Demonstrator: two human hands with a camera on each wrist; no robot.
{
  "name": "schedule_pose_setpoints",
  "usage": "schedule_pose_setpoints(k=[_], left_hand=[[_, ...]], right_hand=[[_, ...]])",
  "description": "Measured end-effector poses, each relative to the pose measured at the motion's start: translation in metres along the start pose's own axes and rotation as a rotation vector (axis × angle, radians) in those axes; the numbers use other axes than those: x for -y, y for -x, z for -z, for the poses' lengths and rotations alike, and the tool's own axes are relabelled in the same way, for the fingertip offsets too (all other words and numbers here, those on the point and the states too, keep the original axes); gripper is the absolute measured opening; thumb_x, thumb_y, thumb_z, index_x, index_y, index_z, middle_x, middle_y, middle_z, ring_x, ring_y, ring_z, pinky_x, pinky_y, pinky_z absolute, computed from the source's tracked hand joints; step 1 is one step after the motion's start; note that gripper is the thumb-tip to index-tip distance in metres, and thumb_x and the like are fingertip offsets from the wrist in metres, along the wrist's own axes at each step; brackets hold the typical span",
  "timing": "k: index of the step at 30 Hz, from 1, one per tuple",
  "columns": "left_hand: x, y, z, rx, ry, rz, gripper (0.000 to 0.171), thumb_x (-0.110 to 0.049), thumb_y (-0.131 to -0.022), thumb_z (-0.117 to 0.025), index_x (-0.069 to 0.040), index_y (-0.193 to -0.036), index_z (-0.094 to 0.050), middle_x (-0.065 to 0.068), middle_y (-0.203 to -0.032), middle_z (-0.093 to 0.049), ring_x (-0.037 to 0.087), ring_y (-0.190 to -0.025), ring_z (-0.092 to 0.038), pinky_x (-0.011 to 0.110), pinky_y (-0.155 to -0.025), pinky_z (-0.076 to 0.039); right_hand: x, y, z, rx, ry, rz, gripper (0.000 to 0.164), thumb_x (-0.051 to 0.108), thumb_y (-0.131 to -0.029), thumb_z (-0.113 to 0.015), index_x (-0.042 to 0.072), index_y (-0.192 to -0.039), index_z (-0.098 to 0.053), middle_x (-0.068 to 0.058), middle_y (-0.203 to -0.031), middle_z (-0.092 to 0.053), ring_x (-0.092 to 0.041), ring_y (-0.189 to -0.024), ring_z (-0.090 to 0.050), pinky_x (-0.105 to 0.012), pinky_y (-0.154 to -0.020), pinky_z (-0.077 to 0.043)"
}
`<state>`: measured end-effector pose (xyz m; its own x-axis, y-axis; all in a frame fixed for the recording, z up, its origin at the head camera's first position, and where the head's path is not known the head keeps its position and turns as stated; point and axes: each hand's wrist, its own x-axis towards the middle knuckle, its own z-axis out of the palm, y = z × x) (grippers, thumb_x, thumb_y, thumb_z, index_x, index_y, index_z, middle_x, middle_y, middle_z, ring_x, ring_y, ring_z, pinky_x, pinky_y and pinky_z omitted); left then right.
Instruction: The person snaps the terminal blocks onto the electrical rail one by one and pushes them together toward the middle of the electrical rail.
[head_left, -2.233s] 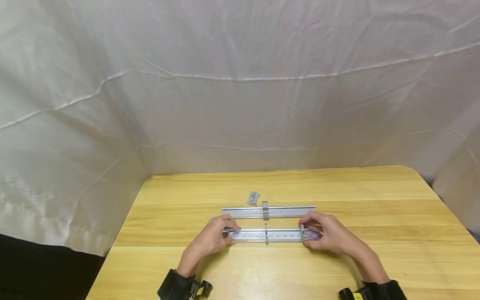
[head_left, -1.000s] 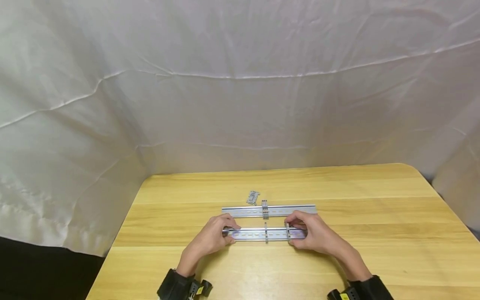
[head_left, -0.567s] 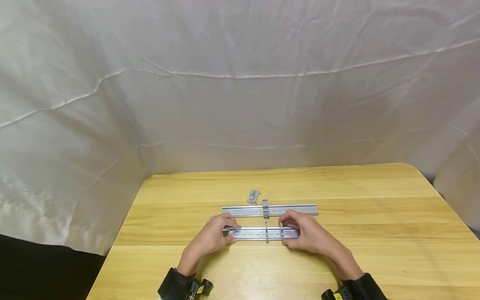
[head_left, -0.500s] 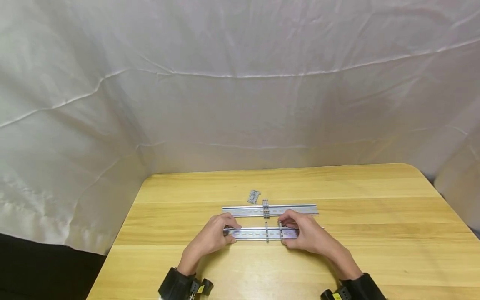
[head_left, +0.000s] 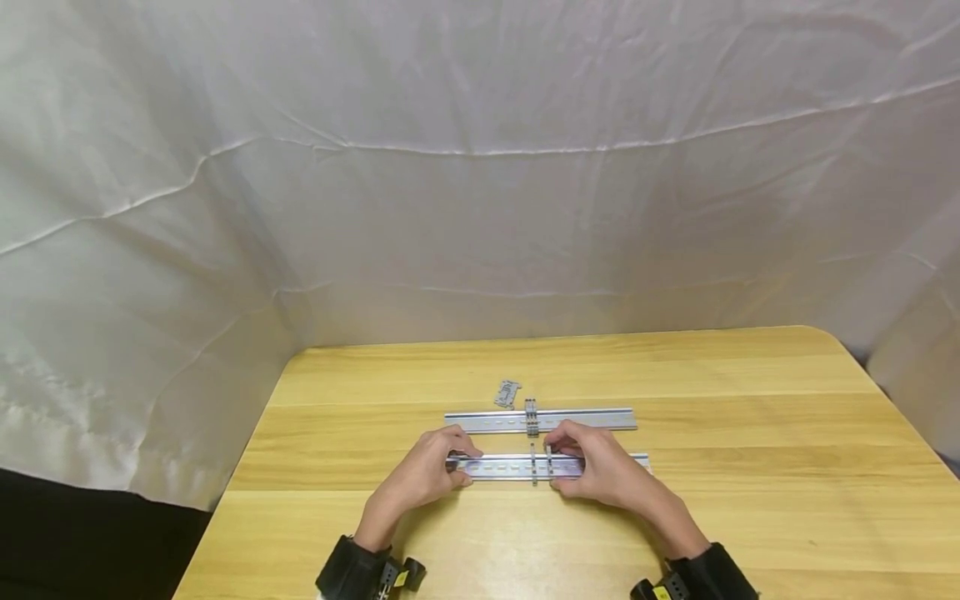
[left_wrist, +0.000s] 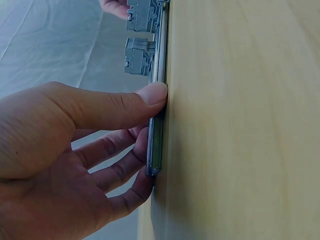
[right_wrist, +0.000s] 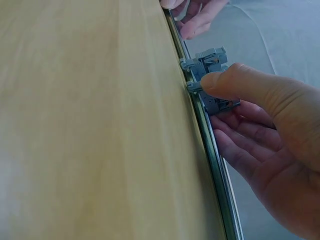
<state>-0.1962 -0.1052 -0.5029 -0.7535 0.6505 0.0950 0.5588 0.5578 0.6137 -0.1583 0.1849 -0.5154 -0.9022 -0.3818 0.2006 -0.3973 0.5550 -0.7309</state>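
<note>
A slotted metal DIN rail (head_left: 501, 468) lies across the table nearest the person. My left hand (head_left: 427, 468) grips its left end, thumb on the near edge and fingers on the far edge. One grey terminal block (head_left: 534, 467) stands on the rail near its middle. Just right of it, my right hand (head_left: 600, 467) pinches a second grey terminal block (head_left: 550, 462) that sits across the rail. In the right wrist view the thumb presses the near end of that block (right_wrist: 215, 104), with the other block (right_wrist: 211, 57) a small gap beyond it.
Behind lies a parallel DIN rail (head_left: 585, 419) bearing a cluster of terminal blocks (head_left: 532, 418) near its middle. A loose grey terminal block (head_left: 507, 394) lies flat on the wooden table (head_left: 360, 383) beyond it. Pale cloth (head_left: 480, 225) hangs behind the table.
My right hand has slid left along the near rail with its terminal block, from near the right end to close beside the standing block. The left hand has stayed in place.
</note>
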Motion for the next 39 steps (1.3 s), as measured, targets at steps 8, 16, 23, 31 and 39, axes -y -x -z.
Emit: schedule_pose_setpoints(k=[8, 16, 23, 31, 39], left_hand=[[-0.001, 0.002, 0.000, 0.001, -0.005, 0.001, 0.031, -0.002, -0.074, -0.081, -0.003, -0.104, -0.075, 0.005, -0.100, -0.067, 0.022, -0.095, -0.063, 0.040, -0.086, -0.056], [-0.001, 0.005, 0.000, -0.008, -0.012, -0.002, 0.031, -0.002, -0.073, -0.081, -0.003, -0.104, -0.076, 0.005, -0.100, -0.067, 0.021, -0.093, -0.063, 0.039, -0.083, -0.057], [-0.001, 0.007, 0.001, -0.014, -0.015, 0.003, 0.031, -0.002, -0.074, -0.081, -0.004, -0.104, -0.076, 0.004, -0.100, -0.067, 0.021, -0.093, -0.063, 0.039, -0.084, -0.056], [-0.001, 0.010, 0.001, -0.019, -0.012, -0.001, 0.031, -0.003, -0.074, -0.082, -0.003, -0.104, -0.076, 0.005, -0.100, -0.067, 0.021, -0.092, -0.064, 0.039, -0.082, -0.057], [-0.008, 0.003, -0.003, 0.004, -0.008, 0.014, 0.031, -0.001, -0.075, -0.080, -0.002, -0.105, -0.075, 0.006, -0.102, -0.067, 0.022, -0.095, -0.063, 0.039, -0.085, -0.056]], right_hand=[[0.004, -0.002, -0.005, 0.014, -0.019, 0.009, 0.048, 0.008, -0.067, -0.084, 0.004, -0.110, -0.063, -0.008, -0.110, -0.069, -0.022, -0.105, -0.066, -0.033, -0.090, -0.055], [0.006, -0.003, -0.008, 0.004, 0.005, 0.031, 0.049, 0.010, -0.066, -0.086, 0.006, -0.110, -0.063, -0.006, -0.109, -0.069, -0.021, -0.104, -0.066, -0.035, -0.090, -0.055], [0.007, -0.005, -0.010, 0.011, 0.009, 0.034, 0.050, 0.012, -0.066, -0.086, 0.007, -0.111, -0.063, -0.004, -0.109, -0.069, -0.019, -0.103, -0.066, -0.034, -0.089, -0.056], [0.006, -0.003, -0.008, 0.050, -0.053, 0.008, 0.057, 0.014, -0.068, -0.086, 0.004, -0.119, -0.061, -0.003, -0.113, -0.066, -0.018, -0.108, -0.063, -0.031, -0.094, -0.053], [0.011, -0.001, 0.031, 0.125, -0.167, 0.022, 0.049, -0.011, -0.081, -0.065, -0.006, -0.129, -0.055, -0.019, -0.120, -0.064, -0.033, -0.112, -0.060, -0.043, -0.095, -0.051]])
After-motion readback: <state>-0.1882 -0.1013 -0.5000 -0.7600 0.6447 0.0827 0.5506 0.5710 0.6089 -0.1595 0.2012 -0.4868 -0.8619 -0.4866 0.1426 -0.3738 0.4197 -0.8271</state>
